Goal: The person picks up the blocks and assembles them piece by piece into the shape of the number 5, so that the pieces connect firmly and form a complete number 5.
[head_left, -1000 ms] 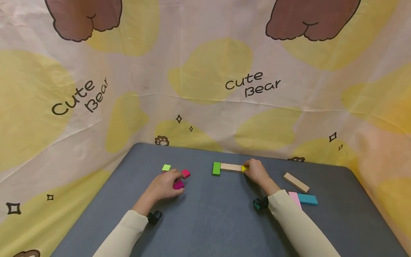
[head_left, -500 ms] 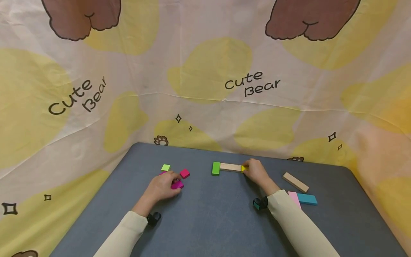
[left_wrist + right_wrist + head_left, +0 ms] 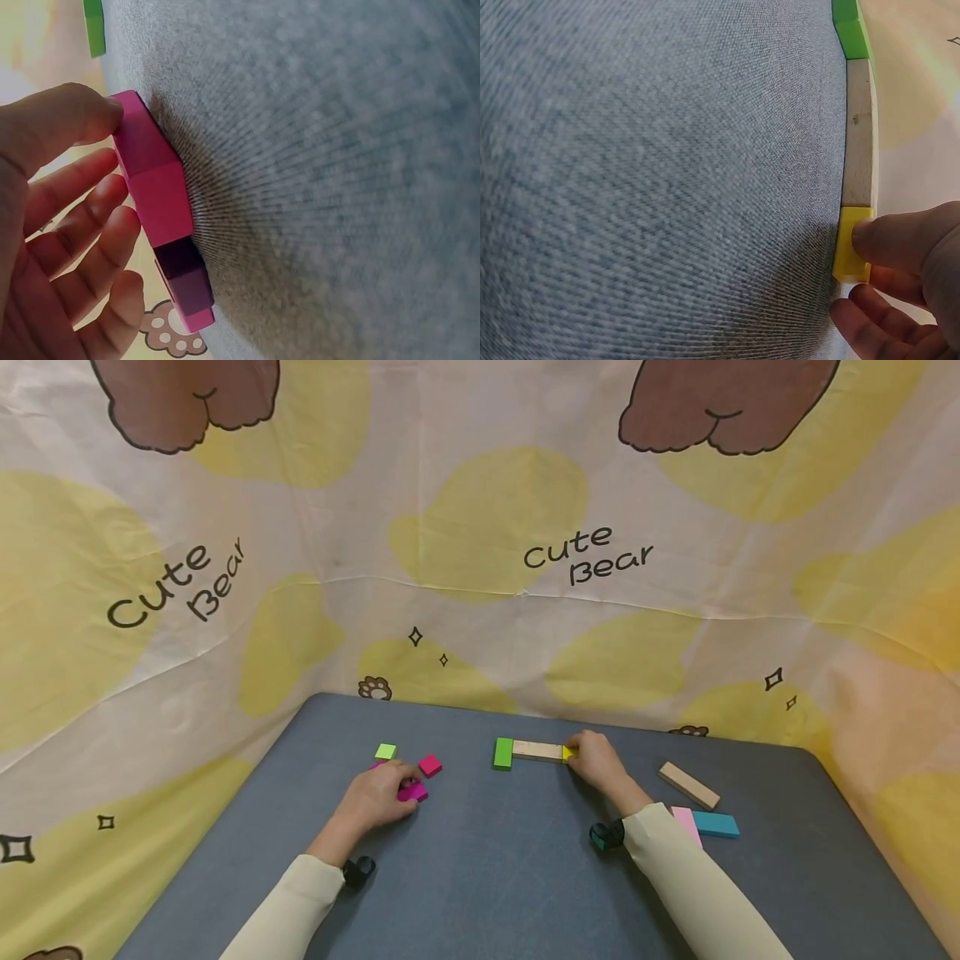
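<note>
- "Cute Bear" lettering (image 3: 175,583): black, slanting upward, on left part of printed cloth (image 3: 480,410).
- Second "Cute Bear" (image 3: 588,557): same cloth, right of centre.

On the table (image 3: 480,877) are laid a block row (image 3: 537,750), a plank (image 3: 690,786), a pink block (image 3: 686,825), a blue block (image 3: 716,824) and small blocks (image 3: 430,766).

The table (image 3: 480,877) looks matt, the pale plank (image 3: 537,751) wooden.
</note>
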`<state>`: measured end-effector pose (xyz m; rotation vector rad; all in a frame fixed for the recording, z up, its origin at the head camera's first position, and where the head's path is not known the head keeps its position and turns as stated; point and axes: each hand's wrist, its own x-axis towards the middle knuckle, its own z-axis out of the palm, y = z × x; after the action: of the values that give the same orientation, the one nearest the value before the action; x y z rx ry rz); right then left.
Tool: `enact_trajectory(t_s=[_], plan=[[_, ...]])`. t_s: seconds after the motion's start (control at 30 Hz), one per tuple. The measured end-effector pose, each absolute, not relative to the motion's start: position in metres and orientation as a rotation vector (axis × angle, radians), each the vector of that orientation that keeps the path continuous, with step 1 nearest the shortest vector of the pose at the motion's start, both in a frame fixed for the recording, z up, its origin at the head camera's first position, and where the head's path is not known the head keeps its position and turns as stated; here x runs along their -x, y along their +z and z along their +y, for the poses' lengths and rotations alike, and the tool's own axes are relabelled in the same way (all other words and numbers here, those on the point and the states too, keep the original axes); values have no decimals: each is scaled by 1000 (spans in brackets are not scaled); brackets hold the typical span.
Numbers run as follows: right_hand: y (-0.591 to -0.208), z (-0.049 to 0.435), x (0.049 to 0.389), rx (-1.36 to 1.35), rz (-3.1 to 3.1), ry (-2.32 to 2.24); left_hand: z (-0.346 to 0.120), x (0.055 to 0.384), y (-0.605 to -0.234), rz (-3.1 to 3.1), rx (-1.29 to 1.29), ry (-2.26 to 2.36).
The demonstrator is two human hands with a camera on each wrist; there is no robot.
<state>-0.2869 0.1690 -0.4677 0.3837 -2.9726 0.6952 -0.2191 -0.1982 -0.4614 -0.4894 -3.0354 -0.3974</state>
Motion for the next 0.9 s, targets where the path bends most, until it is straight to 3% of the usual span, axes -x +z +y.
enact_trajectory(t_s=[0.37, 0.9], plan=[[-468, 170, 289, -389, -2961, 707, -198, 221, -462, -3052, 479, -420], [-470, 171, 287, -397, -2949, 694, -179, 223, -463, -2978, 490, -792]])
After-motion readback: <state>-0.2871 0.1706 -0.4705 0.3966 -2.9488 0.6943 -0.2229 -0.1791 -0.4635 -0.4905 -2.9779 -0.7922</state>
